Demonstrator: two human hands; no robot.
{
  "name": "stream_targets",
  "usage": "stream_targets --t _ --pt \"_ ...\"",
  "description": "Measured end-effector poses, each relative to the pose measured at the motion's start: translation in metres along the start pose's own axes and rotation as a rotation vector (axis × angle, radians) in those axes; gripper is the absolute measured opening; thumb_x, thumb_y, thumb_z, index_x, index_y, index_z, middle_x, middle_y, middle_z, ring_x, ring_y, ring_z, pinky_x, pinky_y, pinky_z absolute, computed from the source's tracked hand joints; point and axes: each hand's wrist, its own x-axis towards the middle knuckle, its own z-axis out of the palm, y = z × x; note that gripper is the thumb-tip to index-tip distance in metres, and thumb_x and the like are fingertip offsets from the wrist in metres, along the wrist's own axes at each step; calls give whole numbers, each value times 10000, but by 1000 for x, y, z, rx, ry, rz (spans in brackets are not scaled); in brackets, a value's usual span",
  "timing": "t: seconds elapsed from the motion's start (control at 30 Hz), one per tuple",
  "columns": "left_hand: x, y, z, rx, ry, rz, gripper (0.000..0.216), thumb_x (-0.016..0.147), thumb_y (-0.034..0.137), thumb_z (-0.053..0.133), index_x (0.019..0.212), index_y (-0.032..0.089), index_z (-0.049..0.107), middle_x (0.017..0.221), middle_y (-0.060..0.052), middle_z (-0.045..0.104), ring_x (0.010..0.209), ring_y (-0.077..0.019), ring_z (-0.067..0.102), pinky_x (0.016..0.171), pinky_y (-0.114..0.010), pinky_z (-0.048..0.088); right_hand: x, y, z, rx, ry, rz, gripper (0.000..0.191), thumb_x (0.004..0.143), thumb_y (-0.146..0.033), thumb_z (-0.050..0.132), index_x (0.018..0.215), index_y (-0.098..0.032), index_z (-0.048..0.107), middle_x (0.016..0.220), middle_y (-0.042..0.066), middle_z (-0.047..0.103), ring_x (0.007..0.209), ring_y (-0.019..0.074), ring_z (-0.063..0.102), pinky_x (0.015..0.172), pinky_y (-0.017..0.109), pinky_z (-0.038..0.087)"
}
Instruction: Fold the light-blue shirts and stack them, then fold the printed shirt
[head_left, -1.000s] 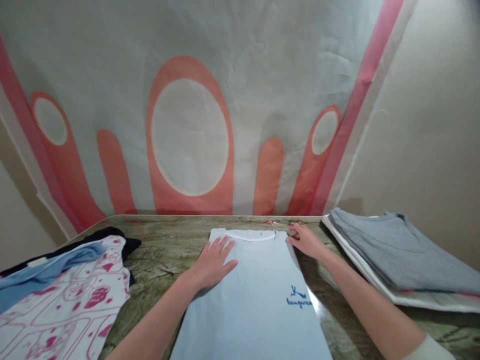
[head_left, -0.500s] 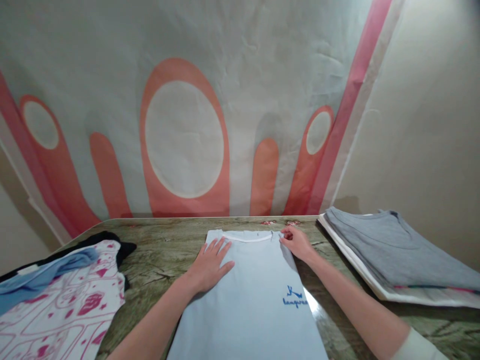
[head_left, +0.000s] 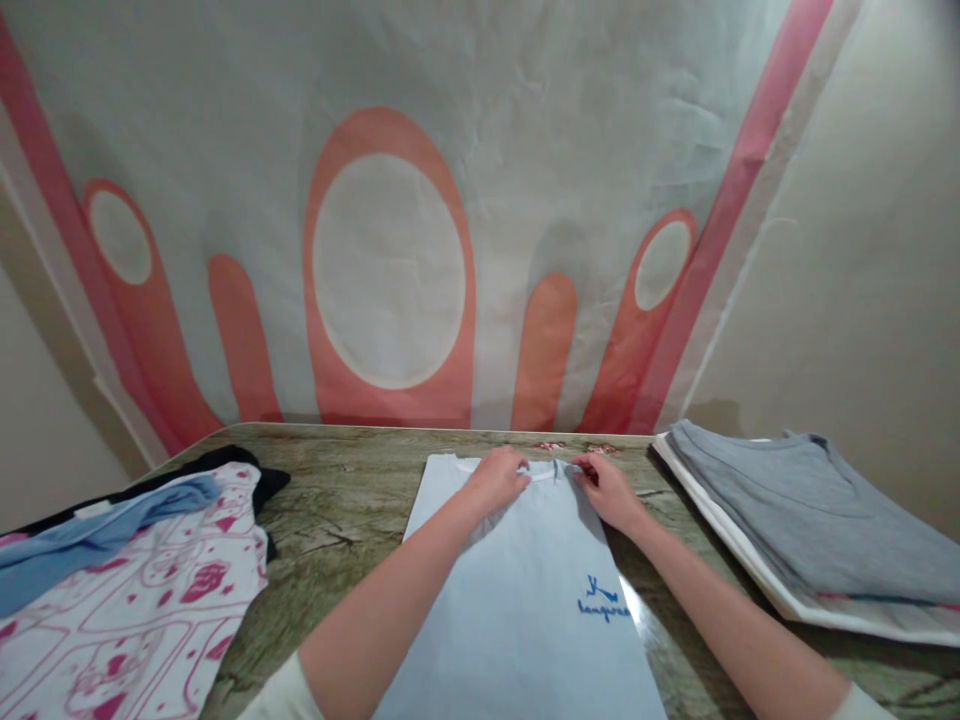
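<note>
A light blue T-shirt (head_left: 517, 620) lies folded lengthwise in front of me, its collar at the far end and a blue printed logo on its right side. My left hand (head_left: 496, 482) is at the middle of the neckline, its fingers curled closed on the collar cloth; the fingertips are partly hidden. At the shirt's far right shoulder, my right hand (head_left: 609, 490) pinches the fabric edge between thumb and fingers.
To the left lie loose clothes: a white garment with pink print (head_left: 172, 580), a blue one (head_left: 135, 520) and a black one (head_left: 274, 480). A stack topped by a grey T-shirt (head_left: 810, 510) sits right. The wood-patterned table (head_left: 330, 500) meets a wall behind.
My left hand has moved right, from lying spread on the shirt's left shoulder to the collar, where its fingers have closed. My right hand stays at the right shoulder. The view has shifted slightly.
</note>
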Motion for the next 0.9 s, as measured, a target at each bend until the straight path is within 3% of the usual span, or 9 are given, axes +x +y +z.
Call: stream_targets --t 0.13,0.3,0.47,0.7,0.9 --pt "24 6 22 -70 24 -123 229 729 344 610 867 162 630 914 -80 634 857 -214 584 727 -281 431 -1 -6 -2 -71 6 -148 197 786 -164 420 937 -196 541 938 63 579 901 208 530 795 341 423" --pt "23 -1 30 -101 31 -176 299 678 401 647 885 188 613 892 -52 647 847 -214 583 701 -279 417 3 -3 -1 -94 15 -139 221 790 -160 412 986 -190 511 974 63 564 923 202 516 814 331 406" --pt "27 -9 26 -123 -24 -102 203 702 349 618 824 187 637 868 -44 644 834 -207 581 709 -278 418 7 1 0 -95 0 -74 223 789 -170 420 993 -205 502 971 48 573 886 192 532 777 316 408" --pt "35 -17 27 -139 6 -32 148 774 285 556 848 174 619 940 -42 622 884 -173 559 774 -257 417 17 5 0 -51 -28 -46 180 798 -217 442 964 -194 507 924 52 597 829 187 550 745 323 426" --pt "25 -13 32 -115 77 -43 134 836 279 495 879 185 581 968 -45 596 940 -189 526 824 -302 389 28 9 -8 103 -123 2 248 811 -336 473 984 -174 546 793 36 644 720 179 586 664 303 456"
